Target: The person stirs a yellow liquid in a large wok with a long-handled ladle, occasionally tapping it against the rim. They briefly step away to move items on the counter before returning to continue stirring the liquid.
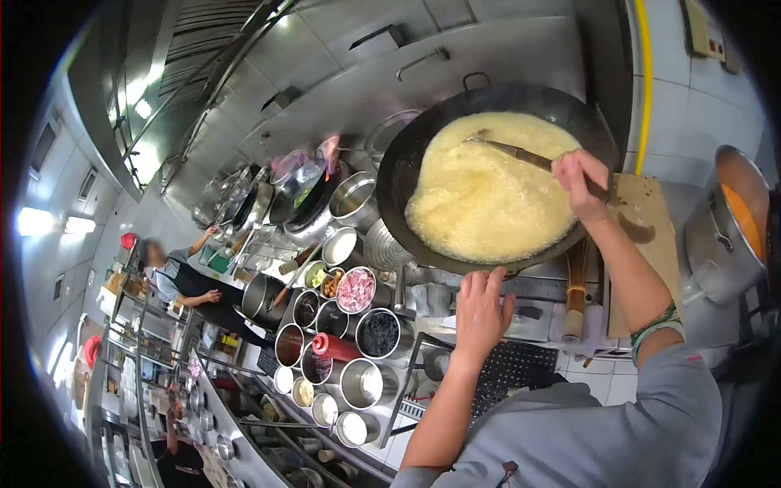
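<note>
A big black wok (394,175) holds a wide pool of pale yellow, frothy liquid (496,199). My right hand (582,185) is closed around the wooden handle of a ladle (527,156), which slants leftward over the wok. The ladle's metal end is partly sunk in the liquid near the far side. At the near rim is my left hand (482,313), fingers stretched out and fingertips right at the wok's edge by its handle. Nothing shows in the left palm, which faces downward.
Left of the wok stand a perforated strainer (387,246) and several steel pots of ingredients, including one of pink meat (356,290). A red squeeze bottle (335,347) lies across them. A brown board (643,244) and large pot (728,220) are at right. Another person (203,285) works farther left.
</note>
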The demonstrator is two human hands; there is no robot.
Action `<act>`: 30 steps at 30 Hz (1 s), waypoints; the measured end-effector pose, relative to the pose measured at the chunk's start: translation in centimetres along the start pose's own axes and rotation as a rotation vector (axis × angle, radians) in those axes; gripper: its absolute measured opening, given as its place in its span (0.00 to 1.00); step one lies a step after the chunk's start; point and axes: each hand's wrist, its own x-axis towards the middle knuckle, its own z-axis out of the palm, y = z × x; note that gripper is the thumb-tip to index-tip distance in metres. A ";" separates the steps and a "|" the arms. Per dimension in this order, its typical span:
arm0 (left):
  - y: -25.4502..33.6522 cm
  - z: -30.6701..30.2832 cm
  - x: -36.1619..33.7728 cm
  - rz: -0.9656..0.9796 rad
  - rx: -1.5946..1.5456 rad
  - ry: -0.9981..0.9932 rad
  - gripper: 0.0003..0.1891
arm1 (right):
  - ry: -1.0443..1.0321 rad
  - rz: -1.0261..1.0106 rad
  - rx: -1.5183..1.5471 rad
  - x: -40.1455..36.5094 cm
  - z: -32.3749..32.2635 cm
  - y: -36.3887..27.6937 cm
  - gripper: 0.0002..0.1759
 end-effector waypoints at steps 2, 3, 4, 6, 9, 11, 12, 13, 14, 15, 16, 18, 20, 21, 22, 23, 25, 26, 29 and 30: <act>-0.2 -0.4 -0.1 0.021 -0.040 0.016 0.26 | 0.031 0.014 -0.071 0.5 -0.9 -1.7 0.20; -0.4 -0.6 -0.2 0.031 -0.050 0.022 0.26 | 0.045 0.012 -0.089 0.6 -1.2 -2.5 0.20; -0.7 -0.6 -0.4 0.041 -0.064 0.025 0.26 | 0.060 0.012 -0.111 0.7 -1.6 -3.3 0.21; -0.9 -0.5 -0.7 0.048 -0.073 0.025 0.26 | 0.088 -0.010 -0.160 0.8 -2.4 -4.9 0.23; -1.7 -0.1 -1.0 0.063 -0.071 0.053 0.26 | 0.096 -0.006 -0.104 1.1 -3.8 -8.0 0.23; -1.8 -0.2 -1.2 0.057 -0.091 0.055 0.25 | 0.093 0.032 -0.073 1.4 -4.3 -10.4 0.22; -1.9 -0.2 -1.3 0.048 -0.103 0.058 0.25 | 0.088 0.040 -0.078 1.6 -4.5 -11.7 0.22; -2.1 -0.1 -1.4 0.050 -0.130 0.073 0.25 | 0.077 0.051 -0.082 1.8 -4.6 -13.1 0.22; -2.3 0.0 -1.5 0.049 -0.158 0.088 0.25 | 0.063 0.064 -0.088 2.3 -4.8 -14.3 0.21; -2.2 0.0 -1.7 0.045 -0.184 0.100 0.25 | 0.053 0.077 -0.116 2.8 -5.3 -15.1 0.21; -2.1 0.0 -1.8 0.035 -0.198 0.109 0.25 | 0.031 0.090 -0.089 3.4 -5.8 -16.0 0.20; -2.2 -0.3 -1.9 0.025 -0.202 0.116 0.25 | 0.009 0.116 -0.014 4.9 -6.0 -18.1 0.20; -2.4 -0.1 -1.9 0.036 -0.191 0.115 0.25 | 0.016 0.143 -0.015 6.5 -5.6 -20.9 0.18; -2.5 0.0 -1.8 0.042 -0.181 0.112 0.25 | 0.024 0.161 -0.020 7.5 -5.5 -22.1 0.18; -2.5 0.0 -1.7 0.047 -0.181 0.106 0.25 | 0.033 0.180 -0.022 8.6 -5.6 -23.1 0.18; -2.6 0.0 -1.7 0.051 -0.178 0.097 0.24 | 0.029 0.209 0.007 9.6 -5.9 -23.8 0.18; -2.7 0.0 -1.5 0.051 -0.167 0.084 0.24 | 0.021 0.265 0.074 11.5 -6.5 -24.3 0.18; -2.6 0.0 -1.4 0.047 -0.162 0.079 0.24 | 0.009 0.272 0.103 12.2 -6.8 -24.2 0.18; -2.2 -0.2 -1.0 0.042 -0.109 0.051 0.23 | -0.009 0.283 0.205 13.4 -7.8 -22.0 0.17; -2.2 -0.3 -0.9 0.041 -0.085 0.039 0.23 | 0.006 0.278 0.232 13.3 -7.7 -20.9 0.17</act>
